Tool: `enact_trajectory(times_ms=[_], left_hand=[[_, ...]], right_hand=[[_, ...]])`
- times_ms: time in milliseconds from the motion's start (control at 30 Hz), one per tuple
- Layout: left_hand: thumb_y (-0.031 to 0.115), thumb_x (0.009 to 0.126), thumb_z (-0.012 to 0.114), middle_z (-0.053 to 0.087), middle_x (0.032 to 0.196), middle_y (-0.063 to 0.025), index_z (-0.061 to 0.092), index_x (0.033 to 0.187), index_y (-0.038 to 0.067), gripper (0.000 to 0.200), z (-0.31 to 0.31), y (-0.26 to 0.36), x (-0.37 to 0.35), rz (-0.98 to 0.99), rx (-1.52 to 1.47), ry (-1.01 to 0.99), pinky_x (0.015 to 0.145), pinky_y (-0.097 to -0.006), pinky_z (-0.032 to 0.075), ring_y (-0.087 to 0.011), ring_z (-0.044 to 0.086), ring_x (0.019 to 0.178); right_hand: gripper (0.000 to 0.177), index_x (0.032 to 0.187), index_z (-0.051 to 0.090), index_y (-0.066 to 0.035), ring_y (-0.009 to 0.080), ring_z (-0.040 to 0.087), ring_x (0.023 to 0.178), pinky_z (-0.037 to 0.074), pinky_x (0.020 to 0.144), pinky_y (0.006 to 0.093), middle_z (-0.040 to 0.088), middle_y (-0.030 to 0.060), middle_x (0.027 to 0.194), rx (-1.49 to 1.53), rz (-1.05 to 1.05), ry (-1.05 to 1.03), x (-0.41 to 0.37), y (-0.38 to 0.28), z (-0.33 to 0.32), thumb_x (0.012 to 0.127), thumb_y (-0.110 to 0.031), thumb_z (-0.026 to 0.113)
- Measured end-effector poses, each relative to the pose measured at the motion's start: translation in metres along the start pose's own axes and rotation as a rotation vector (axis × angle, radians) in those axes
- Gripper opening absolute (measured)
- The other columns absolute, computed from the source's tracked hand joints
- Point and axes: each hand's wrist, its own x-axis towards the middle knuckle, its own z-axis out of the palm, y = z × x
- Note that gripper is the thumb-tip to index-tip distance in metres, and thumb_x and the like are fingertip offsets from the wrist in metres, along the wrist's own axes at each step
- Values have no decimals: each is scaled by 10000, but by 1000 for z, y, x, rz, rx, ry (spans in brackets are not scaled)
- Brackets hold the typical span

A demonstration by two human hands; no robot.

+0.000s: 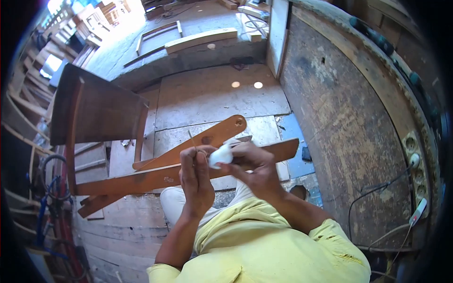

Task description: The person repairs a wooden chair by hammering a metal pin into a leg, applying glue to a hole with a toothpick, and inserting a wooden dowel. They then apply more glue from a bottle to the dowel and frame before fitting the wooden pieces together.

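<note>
My right hand [259, 170], slightly blurred, is closed around a small white rounded thing [221, 156] that looks like a little plastic bottle. Just to its left, my left hand [196, 177] is upright with its fingers pinched together. A thin stick-like piece [191, 136] rises from those fingers; its lower end is hidden. Below and beyond both hands lie brown wooden boards: a long one [137, 180] crossing in front of my lap, and a round-ended one [217, 131] with a hole near its tip.
A dark brown wooden chair-like panel [96, 106] stands at the left. A worn wooden panel [349, 122] rises on the right, with a power strip [416, 177] and cables on its edge. Behind is a raised ledge holding planks [200, 41] and a small wooden frame [158, 32].
</note>
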Motion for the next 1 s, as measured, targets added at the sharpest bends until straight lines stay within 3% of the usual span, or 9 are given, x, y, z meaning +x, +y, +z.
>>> enact_trajectory(times_ms=[100, 167, 333, 367, 467, 533, 667, 867, 1000], left_hand=[[148, 1004, 388, 553, 909, -89, 454, 1086, 16, 168, 7, 1, -17, 10, 216, 121, 552, -221, 459, -99, 550, 727], [164, 986, 389, 505, 960, -98, 475, 1030, 14, 179, 1, -7, -19, 63, 366, 193, 729, -304, 429, -172, 508, 836], [228, 1002, 386, 504, 970, -151, 486, 1005, -25, 272, -62, -45, -25, 107, 606, 556, 818, -405, 428, -274, 505, 894], [243, 1021, 375, 511, 944, -150, 485, 1018, -20, 285, -84, -54, -28, 122, 723, 572, 768, -384, 447, -261, 516, 841], [250, 1037, 381, 532, 915, -141, 480, 1011, -20, 289, -121, -75, -29, 201, 945, 616, 681, -322, 458, -219, 538, 783], [261, 1038, 369, 523, 906, -142, 473, 1001, -18, 299, -121, -80, -19, 130, 870, 669, 710, -346, 455, -236, 530, 793], [219, 1031, 391, 551, 907, -148, 482, 1026, -39, 274, -130, -89, -3, 158, 847, 678, 680, -323, 461, -222, 553, 765], [228, 1016, 374, 561, 912, -172, 493, 1018, -42, 296, -144, -106, 23, 244, 1002, 689, 678, -360, 470, -270, 575, 767], [238, 1022, 385, 545, 883, -162, 493, 978, -43, 305, -151, -111, 39, 252, 1047, 716, 681, -356, 459, -262, 554, 753]], right_hand=[[244, 1060, 650, 7, 124, 644, 871, 546, 730, 247, 631, 89, 983, 4, -4, -58, -10, 9, 12, 826, -32, 706], [271, 1084, 654, -6, 180, 660, 889, 539, 762, 283, 652, 111, 963, -192, -102, -111, -12, 4, 9, 817, -20, 700], [118, 977, 648, -24, 200, 659, 836, 533, 747, 349, 678, 104, 905, -436, -479, 211, -30, 13, -81, 874, -80, 648], [71, 899, 663, -74, 133, 642, 767, 504, 615, 274, 679, 77, 889, -361, -433, 379, -40, 12, -106, 841, -38, 644], [165, 919, 643, -25, 55, 573, 650, 481, 565, 236, 651, 53, 787, -315, 1, 956, -84, 57, -191, 945, -157, 547], [247, 842, 652, -16, 150, 617, 627, 495, 581, 309, 651, 103, 705, -720, 434, 863, -134, 116, -250, 903, -250, 604], [198, 839, 694, -48, 389, 652, 800, 518, 711, 450, 664, 217, 834, -1162, 837, 431, -223, 220, -276, 821, -234, 626], [230, 941, 704, -24, 361, 652, 951, 521, 840, 442, 671, 233, 985, -1331, 1238, 74, -256, 309, -277, 799, -194, 641], [252, 1038, 675, 36, 347, 625, 1065, 514, 890, 416, 634, 238, 1136, -1127, 1462, 337, -250, 320, -270, 885, -62, 500]])
